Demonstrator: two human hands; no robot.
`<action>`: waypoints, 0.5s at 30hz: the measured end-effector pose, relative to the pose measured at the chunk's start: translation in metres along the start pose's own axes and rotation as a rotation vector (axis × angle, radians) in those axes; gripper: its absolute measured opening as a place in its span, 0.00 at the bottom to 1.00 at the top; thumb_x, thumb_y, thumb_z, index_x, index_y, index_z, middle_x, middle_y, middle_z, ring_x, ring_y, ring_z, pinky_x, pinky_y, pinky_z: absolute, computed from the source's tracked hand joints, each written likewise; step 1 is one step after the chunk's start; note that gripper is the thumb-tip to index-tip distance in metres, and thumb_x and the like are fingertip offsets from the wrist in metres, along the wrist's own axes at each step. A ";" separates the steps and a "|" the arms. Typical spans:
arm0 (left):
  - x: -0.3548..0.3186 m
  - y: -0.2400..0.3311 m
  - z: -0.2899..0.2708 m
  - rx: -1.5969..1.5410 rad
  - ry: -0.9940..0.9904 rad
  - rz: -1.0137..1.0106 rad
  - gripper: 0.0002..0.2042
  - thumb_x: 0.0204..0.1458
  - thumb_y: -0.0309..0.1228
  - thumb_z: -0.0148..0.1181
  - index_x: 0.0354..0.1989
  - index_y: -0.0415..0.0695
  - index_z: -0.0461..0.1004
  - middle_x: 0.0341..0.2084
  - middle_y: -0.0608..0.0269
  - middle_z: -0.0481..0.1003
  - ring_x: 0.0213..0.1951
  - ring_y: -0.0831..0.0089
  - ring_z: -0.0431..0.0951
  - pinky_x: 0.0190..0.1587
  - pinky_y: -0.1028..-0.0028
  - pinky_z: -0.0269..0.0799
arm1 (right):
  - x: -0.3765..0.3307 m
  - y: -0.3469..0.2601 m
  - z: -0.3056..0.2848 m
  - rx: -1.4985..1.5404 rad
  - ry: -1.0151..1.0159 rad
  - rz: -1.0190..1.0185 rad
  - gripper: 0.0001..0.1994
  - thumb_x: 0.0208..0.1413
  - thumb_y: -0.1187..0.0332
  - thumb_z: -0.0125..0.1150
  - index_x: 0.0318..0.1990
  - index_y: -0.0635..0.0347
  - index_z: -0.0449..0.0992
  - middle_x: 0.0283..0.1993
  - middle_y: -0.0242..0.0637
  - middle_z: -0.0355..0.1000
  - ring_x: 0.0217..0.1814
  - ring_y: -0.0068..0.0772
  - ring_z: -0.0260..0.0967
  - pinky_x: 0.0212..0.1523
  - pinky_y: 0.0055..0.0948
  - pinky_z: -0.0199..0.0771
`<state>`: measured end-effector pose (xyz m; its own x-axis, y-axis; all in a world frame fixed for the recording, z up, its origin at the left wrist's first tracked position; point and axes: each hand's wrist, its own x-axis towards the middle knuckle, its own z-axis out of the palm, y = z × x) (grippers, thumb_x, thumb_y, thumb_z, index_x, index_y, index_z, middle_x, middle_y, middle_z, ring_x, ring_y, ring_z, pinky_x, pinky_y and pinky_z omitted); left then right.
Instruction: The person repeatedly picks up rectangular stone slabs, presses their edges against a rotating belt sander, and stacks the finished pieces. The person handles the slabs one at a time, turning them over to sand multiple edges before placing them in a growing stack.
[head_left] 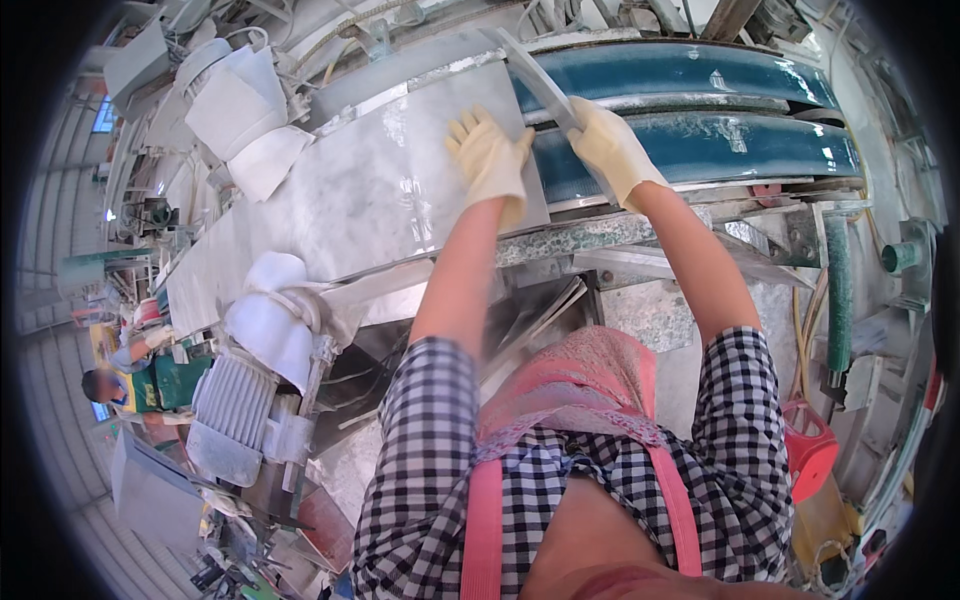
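My left hand [488,160], in a cream rubber glove, lies with its fingers spread on a wet, pale grey slab [370,190], close to the slab's right end. My right hand [612,150], gloved alike, is closed round a long, thin, pale strip [540,80]. This strip runs slantwise from beyond the slab's far right corner down past my right hand, across the gap by two dark blue-green belts [690,145]. What the strip is made of I cannot tell. Part of it is hidden behind my right glove.
A ribbed grey motor [235,405] stands at the left, with white cloth [268,310] draped over machinery beside it. More white covers [235,105] sit at the far left. In the left background is another person [125,385]. A red plastic container [810,450] stands by my right side.
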<state>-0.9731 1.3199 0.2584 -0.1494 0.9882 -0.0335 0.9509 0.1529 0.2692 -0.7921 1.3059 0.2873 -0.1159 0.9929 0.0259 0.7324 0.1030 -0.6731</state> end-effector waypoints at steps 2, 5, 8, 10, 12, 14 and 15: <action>0.012 0.012 0.006 0.042 0.003 -0.098 0.52 0.44 0.58 0.70 0.72 0.38 0.55 0.69 0.43 0.59 0.72 0.44 0.52 0.71 0.48 0.49 | -0.002 0.000 0.000 -0.001 -0.015 -0.053 0.08 0.57 0.71 0.53 0.44 0.58 0.71 0.46 0.51 0.76 0.50 0.62 0.71 0.49 0.52 0.72; 0.024 0.026 0.006 0.068 -0.057 -0.147 0.51 0.42 0.56 0.72 0.69 0.36 0.58 0.68 0.44 0.59 0.71 0.45 0.52 0.67 0.39 0.47 | -0.004 -0.002 -0.002 -0.022 0.004 0.056 0.09 0.57 0.70 0.53 0.45 0.59 0.71 0.47 0.51 0.76 0.52 0.63 0.71 0.51 0.53 0.72; 0.039 0.035 0.000 0.094 -0.152 -0.222 0.51 0.40 0.53 0.75 0.68 0.36 0.58 0.66 0.44 0.60 0.70 0.46 0.53 0.66 0.38 0.48 | -0.006 0.000 -0.005 0.017 0.025 -0.008 0.09 0.57 0.70 0.53 0.45 0.60 0.71 0.47 0.53 0.75 0.52 0.62 0.71 0.51 0.53 0.71; 0.050 0.040 -0.003 0.130 -0.272 -0.289 0.54 0.39 0.54 0.76 0.72 0.39 0.53 0.69 0.46 0.57 0.71 0.46 0.53 0.68 0.42 0.49 | -0.007 0.000 -0.006 0.018 0.033 -0.012 0.10 0.56 0.70 0.53 0.45 0.61 0.70 0.47 0.53 0.75 0.52 0.62 0.71 0.52 0.53 0.71; 0.058 0.046 -0.004 0.134 -0.333 -0.320 0.57 0.37 0.51 0.78 0.73 0.38 0.50 0.71 0.45 0.53 0.71 0.43 0.51 0.68 0.41 0.50 | -0.006 0.000 -0.007 0.016 0.038 -0.004 0.10 0.56 0.70 0.53 0.45 0.61 0.70 0.47 0.54 0.75 0.52 0.63 0.71 0.52 0.53 0.71; 0.060 0.054 -0.004 0.106 -0.340 -0.340 0.60 0.32 0.45 0.81 0.72 0.34 0.49 0.73 0.40 0.47 0.72 0.35 0.47 0.64 0.33 0.50 | -0.005 0.001 -0.007 0.008 0.018 0.027 0.10 0.56 0.70 0.54 0.45 0.61 0.70 0.47 0.54 0.75 0.52 0.63 0.71 0.52 0.54 0.70; 0.059 0.059 -0.005 0.111 -0.334 -0.320 0.57 0.34 0.43 0.79 0.72 0.33 0.50 0.72 0.38 0.50 0.72 0.36 0.49 0.64 0.36 0.53 | -0.006 0.001 -0.008 -0.005 0.019 0.037 0.10 0.56 0.70 0.54 0.45 0.61 0.70 0.47 0.55 0.75 0.52 0.63 0.71 0.52 0.54 0.70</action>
<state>-0.9274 1.3867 0.2770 -0.3613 0.8373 -0.4103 0.8974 0.4318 0.0909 -0.7853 1.3006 0.2920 -0.0758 0.9970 0.0145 0.7391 0.0660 -0.6704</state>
